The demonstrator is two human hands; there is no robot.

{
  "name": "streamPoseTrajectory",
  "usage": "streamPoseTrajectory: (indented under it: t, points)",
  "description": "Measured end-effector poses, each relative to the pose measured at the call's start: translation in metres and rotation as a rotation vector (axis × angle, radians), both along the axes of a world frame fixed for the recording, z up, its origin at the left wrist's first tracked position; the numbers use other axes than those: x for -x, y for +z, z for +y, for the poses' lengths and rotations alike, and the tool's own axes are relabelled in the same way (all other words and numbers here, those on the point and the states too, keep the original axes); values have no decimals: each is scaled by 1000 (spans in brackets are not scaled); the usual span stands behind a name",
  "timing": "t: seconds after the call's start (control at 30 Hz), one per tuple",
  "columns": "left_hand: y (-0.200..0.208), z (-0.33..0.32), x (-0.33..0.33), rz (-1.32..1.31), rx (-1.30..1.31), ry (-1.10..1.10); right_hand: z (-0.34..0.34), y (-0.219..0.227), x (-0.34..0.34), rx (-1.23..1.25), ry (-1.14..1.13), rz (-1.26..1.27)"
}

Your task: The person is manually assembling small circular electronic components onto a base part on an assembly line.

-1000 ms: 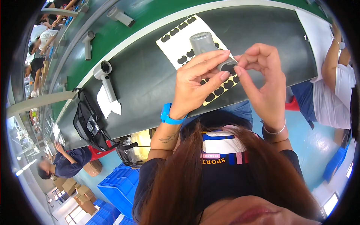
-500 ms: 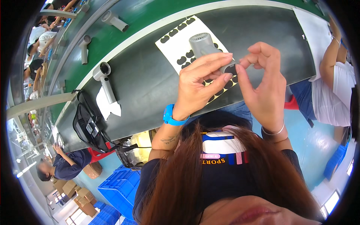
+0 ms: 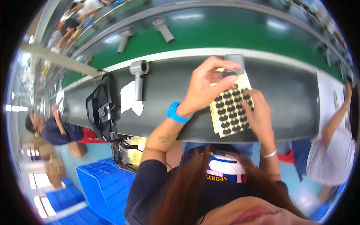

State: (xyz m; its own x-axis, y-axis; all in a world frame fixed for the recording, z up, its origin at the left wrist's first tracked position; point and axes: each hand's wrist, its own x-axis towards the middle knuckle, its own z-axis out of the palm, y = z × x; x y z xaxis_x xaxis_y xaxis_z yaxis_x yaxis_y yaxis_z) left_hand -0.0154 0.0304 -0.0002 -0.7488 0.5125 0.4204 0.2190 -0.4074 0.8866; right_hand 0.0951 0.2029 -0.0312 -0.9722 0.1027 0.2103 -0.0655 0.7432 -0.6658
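Note:
A grey hair dryer [image 3: 235, 63] is in my left hand [image 3: 204, 87], thumb and fingers closed round it; its dark handle end [image 3: 230, 73] points toward me. Under that hand lies a pale sticker sheet [image 3: 235, 132] bearing rows of black oval stickers. My right hand [image 3: 259, 117] reaches onto the sheet's right edge, thumb and forefinger apart over the stickers. Whether a sticker is lifted there, I cannot tell.
On the dark worktop to the left, another hair dryer [image 3: 138, 88] rests on white paper [image 3: 127, 98] beside a black bag [image 3: 103, 108]. Further dryers [image 3: 163, 29] lie on the green belt [image 3: 210, 35]. Blue crates [image 3: 99, 187] stand lower left; a co-worker [image 3: 333, 150] sits at right.
My right hand has left the dryer's handle end and come down to the sticker sheet. My left hand keeps hold of the dryer. The whole view has shifted and turned.

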Motion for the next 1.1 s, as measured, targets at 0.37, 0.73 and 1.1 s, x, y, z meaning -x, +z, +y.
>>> streamPoseTrajectory:
  t: [0.37, 0.73, 1.1]
  points:
    - [-69, 177, 208, 949, 535, 335, -6, -45, 22, -261, 139, 4]
    - [-41, 78, 173, 771, 548, 328, 3, -36, 28, -171, 131, -71]
    - [-70, -203, -13, 344, 1312, 1354, -5, -47, 26, -234, 161, 83]
